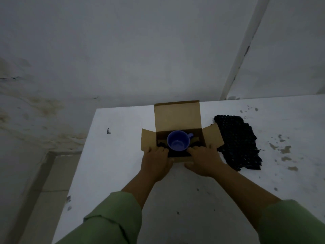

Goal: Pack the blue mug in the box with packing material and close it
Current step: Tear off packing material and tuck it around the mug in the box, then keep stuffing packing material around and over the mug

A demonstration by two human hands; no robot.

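The left hand point(155, 160) and right hand point(204, 160) are curling their fingers over the near rim of the open box point(177, 118), tucking black padding around the upright blue mug point(178, 140) inside; the spare black sheet point(237, 141) probably goes on top next, before the flaps.

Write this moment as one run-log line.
blue mug: upright in open box | hands: left, right at near edge | spare packing material: beside box
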